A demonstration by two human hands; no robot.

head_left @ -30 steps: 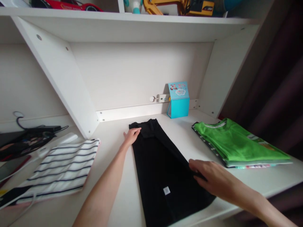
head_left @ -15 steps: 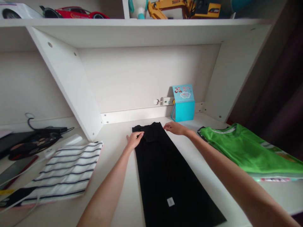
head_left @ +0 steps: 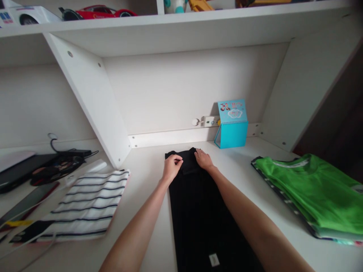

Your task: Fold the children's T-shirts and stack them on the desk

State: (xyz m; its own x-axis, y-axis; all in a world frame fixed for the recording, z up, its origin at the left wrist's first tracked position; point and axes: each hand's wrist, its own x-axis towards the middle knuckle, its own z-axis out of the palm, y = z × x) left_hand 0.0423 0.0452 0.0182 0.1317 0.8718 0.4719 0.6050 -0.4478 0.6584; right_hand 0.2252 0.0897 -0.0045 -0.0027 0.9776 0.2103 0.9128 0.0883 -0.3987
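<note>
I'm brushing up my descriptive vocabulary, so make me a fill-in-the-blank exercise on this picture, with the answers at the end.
1. The left hand and right hand are at the far end of the ____ garment.
2. The small tag on the garment is ____.
3. The striped cloth lies to the ____ of the garment.
4. The uppermost shirt at the right is ____.

Missing words: black, white, left, green.

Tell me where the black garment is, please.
In the head view, the black garment lies on the desk, lower centre, between the striped cloth and green shirt.
</note>
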